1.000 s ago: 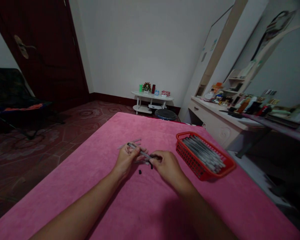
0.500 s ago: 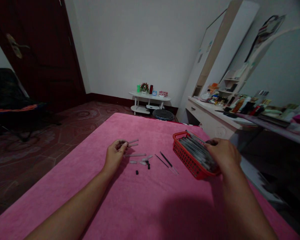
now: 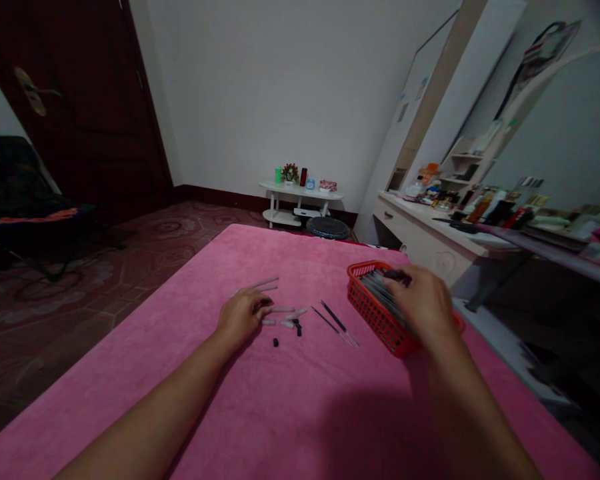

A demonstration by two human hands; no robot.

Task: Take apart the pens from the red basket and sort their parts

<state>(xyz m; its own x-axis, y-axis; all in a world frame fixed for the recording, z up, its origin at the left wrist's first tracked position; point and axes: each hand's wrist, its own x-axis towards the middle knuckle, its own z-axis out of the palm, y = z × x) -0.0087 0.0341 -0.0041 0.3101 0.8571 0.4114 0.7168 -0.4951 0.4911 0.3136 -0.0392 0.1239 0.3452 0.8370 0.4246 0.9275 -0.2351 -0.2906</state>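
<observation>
My left hand [image 3: 243,315] rests low over the pink cloth, its fingers closed on the near end of a pale slim tube [image 3: 284,309]. Two more pale tubes [image 3: 266,283] lie just beyond that hand. Several short pale pieces [image 3: 287,324] and small black caps [image 3: 298,328] sit to its right, with another black cap [image 3: 275,343] nearer me. Two thin dark rods with clear ends, like pen refills [image 3: 333,316], lie mid-cloth. My right hand [image 3: 423,300] is over a red basket [image 3: 375,319] of grey slender sticks [image 3: 377,285], fingers bent together; what they pinch is hidden.
A pink cloth [image 3: 260,407] covers the table. At the right stands a white dressing table [image 3: 420,230] crowded with bottles. Against the far wall is a low white stand [image 3: 300,191] with a round dark lid [image 3: 329,228] before it. A folding chair [image 3: 25,193] is at the left.
My left hand has come off the two far tubes and moved slightly right and nearer, onto another tube. My right hand has shifted left and up along the basket.
</observation>
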